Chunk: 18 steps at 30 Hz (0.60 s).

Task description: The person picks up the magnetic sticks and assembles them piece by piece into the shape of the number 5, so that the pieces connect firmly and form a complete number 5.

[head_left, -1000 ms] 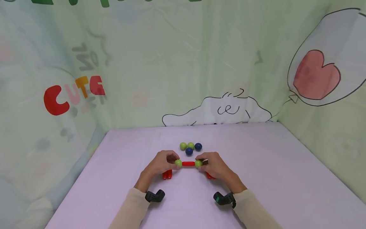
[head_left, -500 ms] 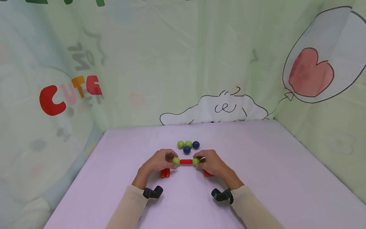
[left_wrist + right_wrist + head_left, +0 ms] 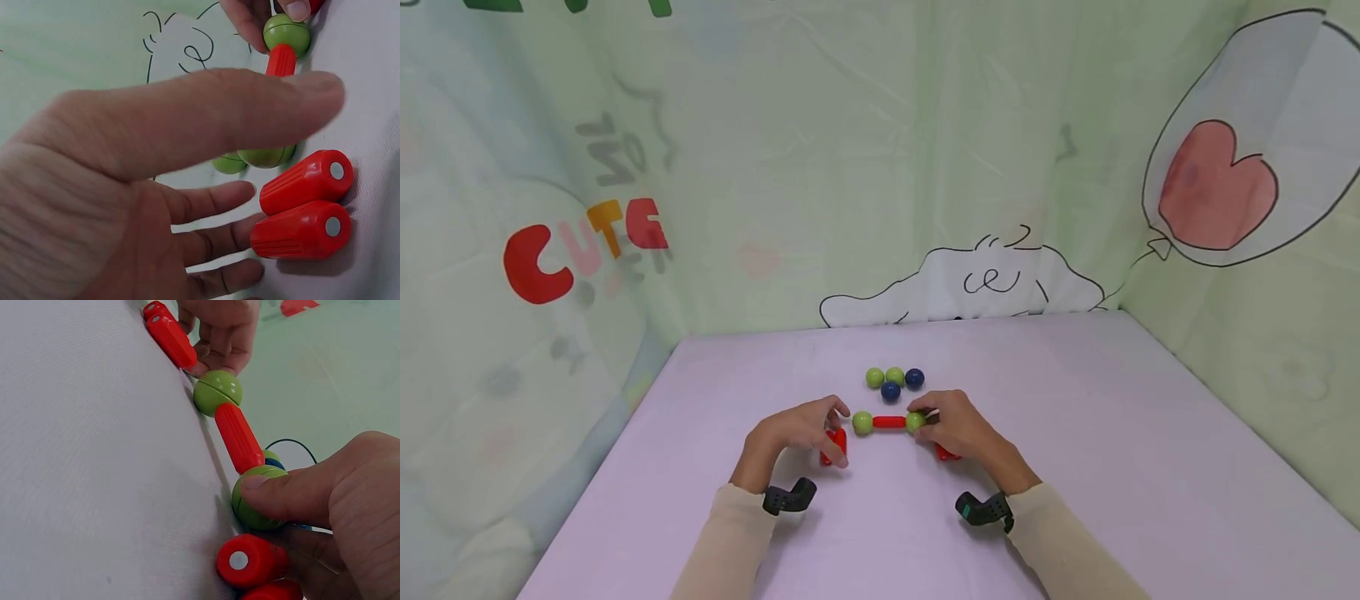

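I see the right hand (image 3: 962,429) with its thumb and fingers pinching a green ball (image 3: 913,422) around the middle of the counter (image 3: 1045,375), between its left and right edges. That ball meets one end of a red rod (image 3: 890,422), which lies roughly parallel to the counter's far edge; at the rod's other end, toward the left edge, a second green ball (image 3: 862,422) touches it with no hand on it. My left hand (image 3: 801,425) has its fingers spread and gripping nothing, arched around a left pair of red rods (image 3: 303,184) that lie side by side with pale discs on their ends. The thumb is on the side toward the near edge, the other fingers toward the far edge; I can't tell whether any fingertip touches those rods. A right pair of red rods (image 3: 247,562) lies just beside the pinched ball, partly hidden from my head view by the right hand. Closer to the far edge, I have two loose green balls (image 3: 884,377) and two blue balls (image 3: 914,379) bunched closely, three in a row and one blue in front. Both wrists carry dark wrist devices (image 3: 985,509) below light sleeves (image 3: 1067,542), and a printed cloth (image 3: 775,167) hangs behind the far edge.
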Each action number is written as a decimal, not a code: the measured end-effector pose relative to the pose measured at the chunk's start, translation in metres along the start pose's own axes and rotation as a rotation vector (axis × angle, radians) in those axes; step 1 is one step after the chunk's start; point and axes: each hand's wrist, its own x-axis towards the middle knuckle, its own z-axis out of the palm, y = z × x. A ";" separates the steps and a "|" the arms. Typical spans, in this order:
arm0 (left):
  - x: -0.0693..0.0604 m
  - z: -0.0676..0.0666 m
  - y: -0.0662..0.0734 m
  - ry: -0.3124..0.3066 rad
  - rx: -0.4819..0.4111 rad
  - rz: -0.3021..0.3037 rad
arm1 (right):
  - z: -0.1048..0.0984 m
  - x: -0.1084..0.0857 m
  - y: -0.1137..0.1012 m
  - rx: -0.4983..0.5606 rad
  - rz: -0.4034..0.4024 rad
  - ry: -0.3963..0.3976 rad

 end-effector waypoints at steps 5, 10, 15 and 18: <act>-0.004 0.000 0.001 0.003 0.071 -0.048 | 0.000 0.000 -0.001 0.003 0.012 0.002; -0.006 0.002 0.003 0.012 0.121 -0.066 | 0.000 -0.001 -0.002 0.002 0.009 0.004; -0.007 0.003 0.005 0.023 0.128 -0.065 | 0.001 0.000 -0.001 -0.008 0.015 0.004; -0.007 0.003 0.005 0.025 0.116 -0.062 | 0.001 0.001 0.000 -0.009 0.021 0.003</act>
